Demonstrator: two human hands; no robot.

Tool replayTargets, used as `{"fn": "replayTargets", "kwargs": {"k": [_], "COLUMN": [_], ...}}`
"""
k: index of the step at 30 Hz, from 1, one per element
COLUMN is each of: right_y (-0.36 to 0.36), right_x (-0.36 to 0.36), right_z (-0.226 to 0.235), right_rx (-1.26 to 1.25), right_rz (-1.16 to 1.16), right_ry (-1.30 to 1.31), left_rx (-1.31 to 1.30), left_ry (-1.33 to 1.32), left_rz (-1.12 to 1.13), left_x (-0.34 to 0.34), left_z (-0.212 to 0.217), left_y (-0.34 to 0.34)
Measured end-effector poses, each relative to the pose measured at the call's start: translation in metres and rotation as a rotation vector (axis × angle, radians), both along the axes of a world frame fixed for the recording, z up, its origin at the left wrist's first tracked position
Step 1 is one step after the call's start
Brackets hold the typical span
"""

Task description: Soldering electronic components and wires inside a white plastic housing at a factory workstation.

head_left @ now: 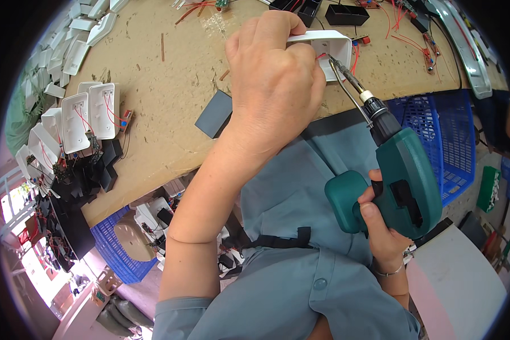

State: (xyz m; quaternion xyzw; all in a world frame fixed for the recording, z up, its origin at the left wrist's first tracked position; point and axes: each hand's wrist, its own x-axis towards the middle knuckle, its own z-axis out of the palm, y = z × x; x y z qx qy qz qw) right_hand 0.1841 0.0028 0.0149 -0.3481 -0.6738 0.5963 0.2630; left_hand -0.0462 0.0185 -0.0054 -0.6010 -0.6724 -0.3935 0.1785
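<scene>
Single head-worn fisheye view, looking steeply down, close over the hands at the bench (170, 85) edge.

I see a worn wooden bench (170, 102) carrying white plastic housings (90, 113) with red wires, a grey flat plate (214, 114), and black trays (345, 14).

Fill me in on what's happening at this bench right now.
A person is working at a wooden bench. The left hand grips a white plastic housing at the bench edge, while the right hand holds a green soldering gun with its tip inside the housing, near red wires. More white housings with red wires lie in a row at the left, and a blue crate sits below the bench.
</scene>
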Motion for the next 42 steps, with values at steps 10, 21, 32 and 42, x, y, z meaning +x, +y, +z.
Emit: {"fn": "replayTargets", "kwargs": {"k": [10, 21, 32, 42], "right_y": [-0.002, -0.004, -0.005, -0.003], "right_x": [-0.008, -0.010, -0.007, -0.008], "right_z": [0.004, 0.010, 0.010, 0.015], "right_rx": [-0.046, -0.063, -0.046, -0.038], "right_rz": [-0.043, -0.067, -0.054, -0.079], "right_ry": [-0.002, -0.036, -0.020, -0.043], "left_rx": [0.523, 0.122, 0.492, -0.283], "left_ry": [0.181, 0.118, 0.185, -0.085], "left_rz": [-0.218, -0.080, -0.205, 0.025], "left_x": [-0.014, -0.011, -0.014, 0.009], "left_z": [-0.013, -0.008, -0.016, 0.028], "left_y": [0.025, 0.017, 0.025, 0.003]}}
